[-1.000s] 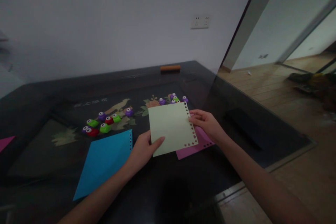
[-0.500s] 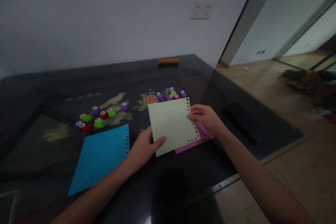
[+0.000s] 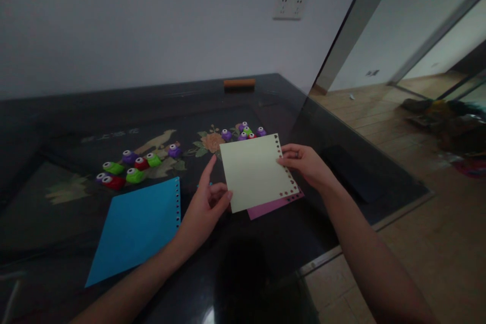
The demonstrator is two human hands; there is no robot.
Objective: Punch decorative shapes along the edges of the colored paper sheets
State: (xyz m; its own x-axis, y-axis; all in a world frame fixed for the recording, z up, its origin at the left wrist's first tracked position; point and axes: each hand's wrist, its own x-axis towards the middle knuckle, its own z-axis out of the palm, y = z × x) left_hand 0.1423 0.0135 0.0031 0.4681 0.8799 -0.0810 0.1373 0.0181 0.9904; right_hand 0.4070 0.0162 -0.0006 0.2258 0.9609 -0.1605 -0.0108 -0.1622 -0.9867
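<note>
My right hand (image 3: 306,164) pinches a pale green sheet of paper (image 3: 256,172) at its right edge, which is punched with small shaped holes. My left hand (image 3: 208,202) is at the sheet's lower left edge, its index finger stretched up and away. Its thumb tip meets the paper's edge, but the grip looks loosened. Partly hidden beneath the green sheet is a pink sheet (image 3: 266,207), also with punched holes. A blue sheet (image 3: 138,225) with holes down its right side lies left of my left hand.
Several purple, green and red craft punches (image 3: 135,175) lie on the dark glossy table (image 3: 182,283) at left. Another cluster of punches (image 3: 227,135) sits behind the green sheet. An orange-brown roll (image 3: 239,83) is near the wall. A dark flat object (image 3: 351,174) lies at right.
My left thumb has slid off the green sheet's face to its edge, and the index finger has extended. The green sheet has shifted slightly right with my right hand. The view has tilted slightly.
</note>
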